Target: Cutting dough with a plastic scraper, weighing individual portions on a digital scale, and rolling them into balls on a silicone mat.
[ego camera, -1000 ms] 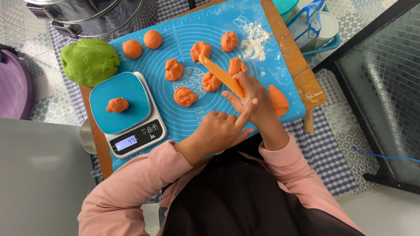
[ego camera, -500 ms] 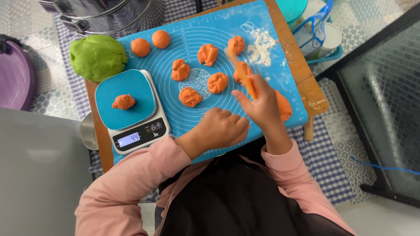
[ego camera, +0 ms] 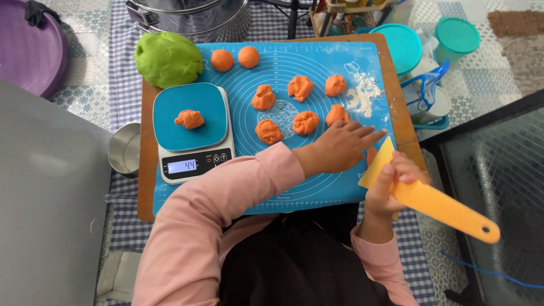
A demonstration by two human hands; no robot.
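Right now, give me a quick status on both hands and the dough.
Left hand flat on blue mat, holding nothing. Right hand grips orange scraper. Orange dough lump mostly hidden between the hands. Six cut pieces beyond; one piece on scale.

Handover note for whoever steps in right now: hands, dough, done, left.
Left hand: empty, flat on the blue silicone mat, fingers toward the orange dough lump mostly hidden behind the scraper.
Right hand: holds the yellow dough scraper, blade over the mat's right edge.
Kitchen scale: one orange piece on the pan.
Done: six rough orange portions mid-mat, two smooth orange balls at the top.
Left: the rest of the lump uncut; green dough ball untouched.
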